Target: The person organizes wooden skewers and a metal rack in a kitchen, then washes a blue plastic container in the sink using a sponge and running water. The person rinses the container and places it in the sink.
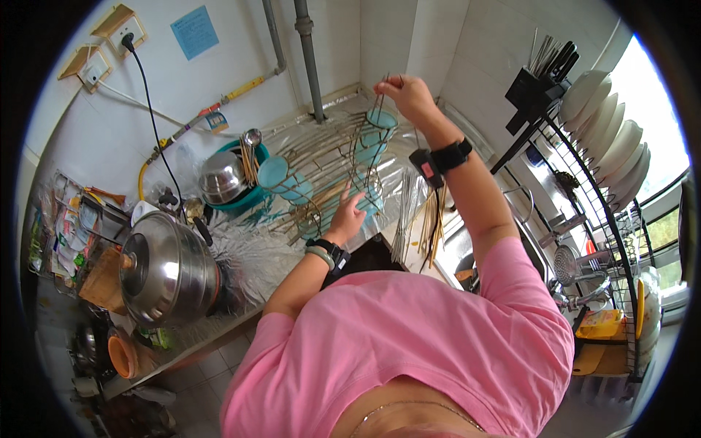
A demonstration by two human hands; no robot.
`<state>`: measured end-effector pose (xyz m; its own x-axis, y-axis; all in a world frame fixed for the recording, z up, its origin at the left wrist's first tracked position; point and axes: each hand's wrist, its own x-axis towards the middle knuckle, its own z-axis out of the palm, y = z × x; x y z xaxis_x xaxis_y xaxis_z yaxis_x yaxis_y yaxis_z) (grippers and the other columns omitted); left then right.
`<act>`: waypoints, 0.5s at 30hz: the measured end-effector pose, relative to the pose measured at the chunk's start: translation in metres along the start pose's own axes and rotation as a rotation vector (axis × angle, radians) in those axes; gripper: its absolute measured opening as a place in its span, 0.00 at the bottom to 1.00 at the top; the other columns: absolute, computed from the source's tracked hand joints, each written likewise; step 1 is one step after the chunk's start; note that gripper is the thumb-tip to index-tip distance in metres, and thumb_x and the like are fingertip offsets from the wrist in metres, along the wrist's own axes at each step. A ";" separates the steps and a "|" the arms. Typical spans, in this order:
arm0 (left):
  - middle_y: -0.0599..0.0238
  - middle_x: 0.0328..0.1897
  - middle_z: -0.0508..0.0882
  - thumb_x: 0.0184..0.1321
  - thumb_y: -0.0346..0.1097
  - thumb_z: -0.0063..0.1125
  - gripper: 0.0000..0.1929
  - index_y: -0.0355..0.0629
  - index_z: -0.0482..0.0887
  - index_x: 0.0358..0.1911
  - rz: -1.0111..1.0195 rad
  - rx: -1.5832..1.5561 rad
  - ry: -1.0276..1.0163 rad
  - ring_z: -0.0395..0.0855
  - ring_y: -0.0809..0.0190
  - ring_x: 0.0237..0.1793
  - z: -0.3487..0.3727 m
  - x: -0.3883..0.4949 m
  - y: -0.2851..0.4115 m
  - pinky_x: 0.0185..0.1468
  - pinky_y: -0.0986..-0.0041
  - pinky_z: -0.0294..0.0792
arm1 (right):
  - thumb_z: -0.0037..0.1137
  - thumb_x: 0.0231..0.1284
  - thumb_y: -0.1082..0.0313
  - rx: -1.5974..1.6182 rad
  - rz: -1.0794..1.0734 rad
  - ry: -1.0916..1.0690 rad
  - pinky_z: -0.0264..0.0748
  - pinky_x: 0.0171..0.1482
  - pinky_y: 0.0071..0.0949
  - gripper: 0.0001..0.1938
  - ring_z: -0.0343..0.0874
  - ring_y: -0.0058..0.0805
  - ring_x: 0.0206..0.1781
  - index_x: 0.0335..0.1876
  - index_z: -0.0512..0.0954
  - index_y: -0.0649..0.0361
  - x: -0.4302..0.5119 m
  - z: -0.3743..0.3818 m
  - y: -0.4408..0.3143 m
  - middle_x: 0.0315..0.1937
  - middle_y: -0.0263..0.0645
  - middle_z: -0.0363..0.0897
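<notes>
My right hand (402, 94) is raised over the far right corner of a wire rack (328, 145), its fingers closed on thin metal skewers (381, 104) whose lower ends reach a light-blue cup (381, 118). My left hand (347, 214) rests low over the rack's near side, fingers spread, with nothing visible in it. More light-blue cups (273, 172) sit at the rack's left and right ends. Metal skewers (404, 211) and wooden sticks (434, 219) lie at the counter's near right.
A large steel steamer pot (170, 268) stands at the left. Behind it, a teal basin (257, 198) holds a steel bowl (223, 174), chopsticks and a ladle. At the right are a dish rack (589, 180) with plates and a knife holder (528, 93).
</notes>
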<state>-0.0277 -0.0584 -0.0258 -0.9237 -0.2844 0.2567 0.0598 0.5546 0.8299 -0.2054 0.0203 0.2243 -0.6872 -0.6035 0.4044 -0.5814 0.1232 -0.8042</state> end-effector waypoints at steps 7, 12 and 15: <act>0.35 0.63 0.53 0.48 0.27 0.52 0.26 0.44 0.66 0.55 0.016 -0.062 0.026 0.80 0.56 0.30 0.004 -0.004 -0.001 0.42 0.73 0.71 | 0.51 0.54 0.67 0.063 0.036 -0.073 0.67 0.37 0.16 0.08 0.73 0.17 0.32 0.29 0.78 0.64 0.015 0.003 0.004 0.26 0.33 0.80; 0.33 0.62 0.53 0.47 0.27 0.53 0.29 0.46 0.63 0.57 -0.013 -0.040 -0.057 0.80 0.55 0.33 -0.003 -0.001 0.001 0.40 0.74 0.71 | 0.50 0.53 0.67 0.023 0.192 0.220 0.67 0.33 0.16 0.09 0.73 0.16 0.29 0.29 0.78 0.64 0.002 0.005 0.008 0.25 0.33 0.80; 0.35 0.63 0.53 0.47 0.25 0.53 0.30 0.45 0.63 0.58 -0.013 -0.029 -0.061 0.81 0.59 0.34 -0.003 -0.001 0.001 0.40 0.76 0.71 | 0.48 0.54 0.67 -0.012 0.078 0.224 0.68 0.32 0.18 0.09 0.74 0.18 0.28 0.30 0.78 0.64 -0.004 0.006 0.010 0.25 0.34 0.80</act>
<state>-0.0260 -0.0600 -0.0238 -0.9456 -0.2430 0.2164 0.0580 0.5286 0.8469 -0.2054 0.0190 0.2120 -0.8089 -0.4020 0.4291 -0.5272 0.1725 -0.8321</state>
